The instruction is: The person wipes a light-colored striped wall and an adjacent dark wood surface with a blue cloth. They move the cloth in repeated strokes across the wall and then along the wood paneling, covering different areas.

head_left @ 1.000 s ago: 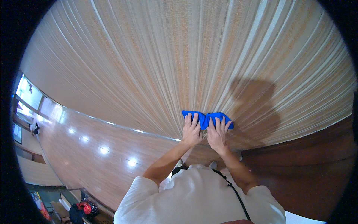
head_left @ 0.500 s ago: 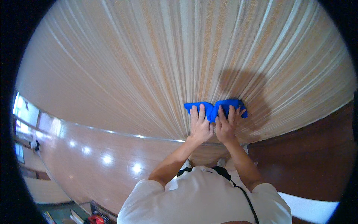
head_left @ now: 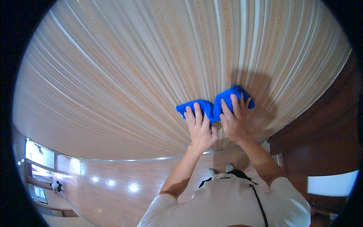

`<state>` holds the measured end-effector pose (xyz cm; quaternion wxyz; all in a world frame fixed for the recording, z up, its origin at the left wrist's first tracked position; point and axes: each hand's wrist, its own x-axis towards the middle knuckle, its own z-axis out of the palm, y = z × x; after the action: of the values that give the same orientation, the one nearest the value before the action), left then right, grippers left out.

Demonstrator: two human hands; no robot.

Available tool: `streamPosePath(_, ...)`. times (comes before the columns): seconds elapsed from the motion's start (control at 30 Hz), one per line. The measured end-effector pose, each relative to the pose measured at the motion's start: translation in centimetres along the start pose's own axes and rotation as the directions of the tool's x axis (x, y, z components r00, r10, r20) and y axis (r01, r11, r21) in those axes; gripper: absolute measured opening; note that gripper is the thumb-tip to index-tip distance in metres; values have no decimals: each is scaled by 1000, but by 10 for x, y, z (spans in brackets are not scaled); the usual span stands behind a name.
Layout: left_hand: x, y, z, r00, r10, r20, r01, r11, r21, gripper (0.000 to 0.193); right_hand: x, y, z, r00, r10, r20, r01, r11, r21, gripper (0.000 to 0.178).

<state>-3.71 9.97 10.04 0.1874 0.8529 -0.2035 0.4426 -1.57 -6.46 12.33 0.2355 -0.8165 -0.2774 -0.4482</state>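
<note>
A blue cloth (head_left: 225, 99) lies bunched against the striped wall covering (head_left: 151, 68), with a fold at its middle. My left hand (head_left: 200, 130) presses the cloth's left part to the wall, its fingers reaching up over it. My right hand (head_left: 235, 119) holds the right part a little higher up, fingers spread across the fabric and the little finger near its right edge. Both palms sit below the cloth, close together. What lies under the cloth is hidden.
Dark brown wood panelling (head_left: 314, 121) borders the wall on the right, with a white panel (head_left: 332, 184) low on it. Shiny tiled floor (head_left: 113, 178) stretches to the left, toward windows (head_left: 39, 153) and a distant person (head_left: 56, 186). My shoes (head_left: 230, 167) stand close to the wall's base.
The right hand and its part of the cloth have moved up the wall. The left hand has shifted slightly left and the hands are further apart. The view has turned toward the right.
</note>
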Motion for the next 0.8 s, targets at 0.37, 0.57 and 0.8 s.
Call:
streamPosePath(0.37,111,29,-55,991,54,-120,-55,999,2,81,89,3,-49,998,-61,-32,61,998,-2,53)
streamPosePath(0.57,138,51,-88,991,85,-101,-89,995,-35,81,120,8,-89,942,-94,-323,126,989,82,55)
streamPosePath(0.8,204,38,-102,952,244,-186,-251,968,-11,77,180,0,-93,966,-191,-174,192,981,-7,49)
